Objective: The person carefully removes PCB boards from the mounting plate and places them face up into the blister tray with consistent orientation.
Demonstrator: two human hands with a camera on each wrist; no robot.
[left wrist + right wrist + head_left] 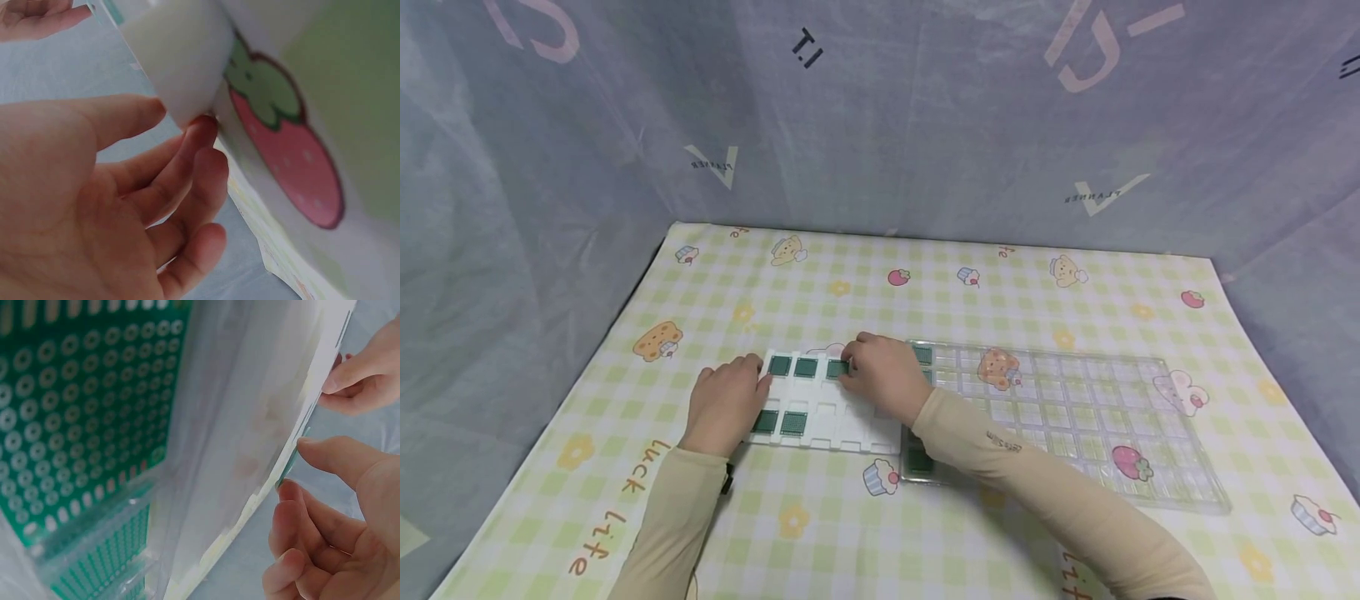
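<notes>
Now 1 board (pixel 835 369) fingertip-pinched in right grip (pixel 886 375), left grip (pixel 727 404) clasping white tray (pixel 805 393).

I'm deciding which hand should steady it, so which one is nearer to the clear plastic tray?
Right. The right hand pinches a green board at the white tray, close to the clear plastic tray. The left hand is farther, at the white tray's left end.
</notes>
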